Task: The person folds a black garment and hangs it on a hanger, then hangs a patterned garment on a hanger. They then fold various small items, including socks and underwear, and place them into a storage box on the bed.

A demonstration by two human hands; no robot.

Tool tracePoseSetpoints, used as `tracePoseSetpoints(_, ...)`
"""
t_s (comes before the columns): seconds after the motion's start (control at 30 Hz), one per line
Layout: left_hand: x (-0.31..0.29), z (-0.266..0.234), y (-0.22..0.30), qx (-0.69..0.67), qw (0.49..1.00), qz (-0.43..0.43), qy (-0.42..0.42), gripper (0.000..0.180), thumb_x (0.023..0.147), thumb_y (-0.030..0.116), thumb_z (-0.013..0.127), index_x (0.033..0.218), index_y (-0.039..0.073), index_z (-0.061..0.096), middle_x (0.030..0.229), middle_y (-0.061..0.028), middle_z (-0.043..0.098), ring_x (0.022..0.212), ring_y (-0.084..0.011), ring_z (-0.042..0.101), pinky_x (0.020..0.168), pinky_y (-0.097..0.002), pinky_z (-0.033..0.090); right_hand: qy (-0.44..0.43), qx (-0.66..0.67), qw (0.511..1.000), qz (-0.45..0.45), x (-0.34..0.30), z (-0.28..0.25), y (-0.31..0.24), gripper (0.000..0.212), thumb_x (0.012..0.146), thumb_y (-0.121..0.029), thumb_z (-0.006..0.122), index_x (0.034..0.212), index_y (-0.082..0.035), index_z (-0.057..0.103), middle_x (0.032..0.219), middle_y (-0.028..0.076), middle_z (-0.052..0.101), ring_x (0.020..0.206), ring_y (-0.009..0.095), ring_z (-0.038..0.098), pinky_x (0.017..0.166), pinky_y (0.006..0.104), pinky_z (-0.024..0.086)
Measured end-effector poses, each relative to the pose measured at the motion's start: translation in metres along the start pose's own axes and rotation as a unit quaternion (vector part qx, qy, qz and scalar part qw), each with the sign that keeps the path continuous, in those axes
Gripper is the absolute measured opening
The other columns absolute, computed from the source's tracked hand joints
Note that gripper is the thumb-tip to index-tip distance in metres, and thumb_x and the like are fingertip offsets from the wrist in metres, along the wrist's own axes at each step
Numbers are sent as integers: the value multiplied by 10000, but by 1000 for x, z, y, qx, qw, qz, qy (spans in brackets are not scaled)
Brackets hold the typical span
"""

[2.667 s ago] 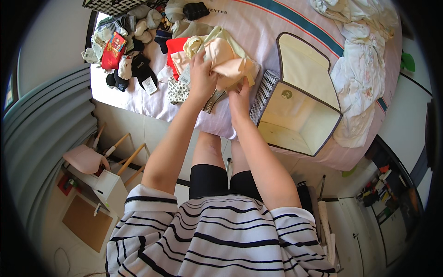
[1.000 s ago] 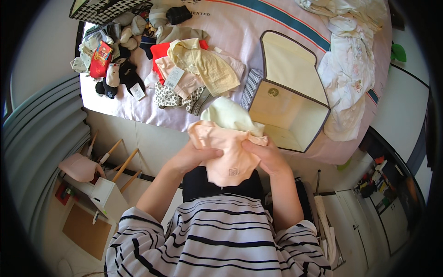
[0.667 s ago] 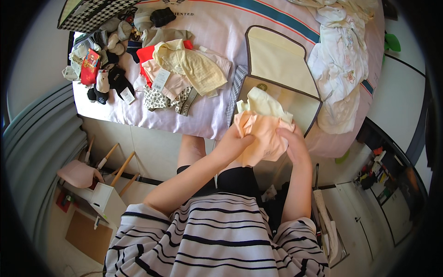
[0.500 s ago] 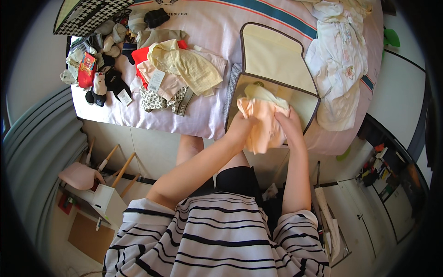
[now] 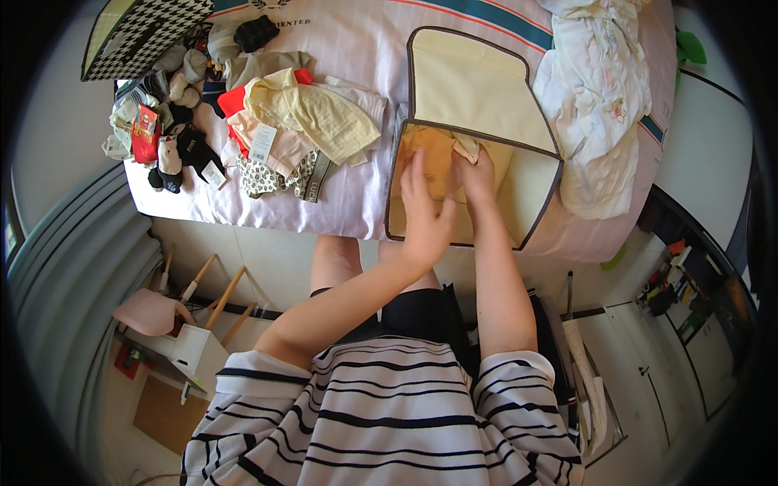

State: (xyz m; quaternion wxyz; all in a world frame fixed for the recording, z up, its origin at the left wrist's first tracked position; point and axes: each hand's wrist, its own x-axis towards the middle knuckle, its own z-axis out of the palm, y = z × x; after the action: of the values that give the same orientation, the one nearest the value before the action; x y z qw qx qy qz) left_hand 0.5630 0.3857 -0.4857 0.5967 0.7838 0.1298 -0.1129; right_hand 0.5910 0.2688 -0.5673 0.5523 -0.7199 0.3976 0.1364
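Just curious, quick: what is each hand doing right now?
Left hand: open, above the box.
Right hand: on the peach cloth; grip unclear.

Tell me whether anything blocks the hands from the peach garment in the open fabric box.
Nothing visible does. The peach garment already lies inside the fabric storage box, whose lid is flipped back. The right hand rests on the garment's edge, and the left hand hovers open just above it.
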Motion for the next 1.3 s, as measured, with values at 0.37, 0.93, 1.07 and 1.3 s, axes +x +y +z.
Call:
tracePoseSetpoints(0.37, 45, 35, -86, -85, 909, -366, -182, 403, 813, 42, 473, 1207, -39, 474, 1192, -286, 480, 1118, -399, 454, 926, -406, 390, -86, 39, 995, -25, -28, -2, 0, 431, 826, 11, 517, 1250, -39, 461, 959, 104, 565, 882, 192, 558, 747, 315, 450)
tracePoseSetpoints(0.93, 40, 4, -13, -248, 909, -311, -128, 672, 892, 256, 497, 1470, 130, 180, 1365, -153, 385, 1245, -239, 378, 1018, -324, 308, -37, 24, 994, -98, -15, 33, 12, 426, 859, -87, 512, 1267, -29, 407, 845, 70, 487, 731, 154, 445, 624, 304, 405)
tracePoseSetpoints(1.07, 14, -16, -4, -240, 933, -192, -188, 596, 952, 285, 436, 1441, 22, 219, 1472, -134, 257, 1359, -222, 233, 1095, -305, 189, -49, 61, 990, -115, -83, 25, -18, 616, 904, -149, 518, 1429, -48, 213, 1230, 145, 459, 1058, 206, 492, 888, 316, 420)
tracePoseSetpoints(1.3, -7, -90, 47, -286, 930, -65, -221, 552, 977, 252, 403, 1451, 54, 203, 1432, -124, 303, 1319, -223, 304, 1053, -339, 296, -80, 13, 971, -224, -153, 39, -97, 563, 890, -86, 510, 1411, -48, 299, 1349, 121, 410, 1103, 217, 467, 914, 317, 405)
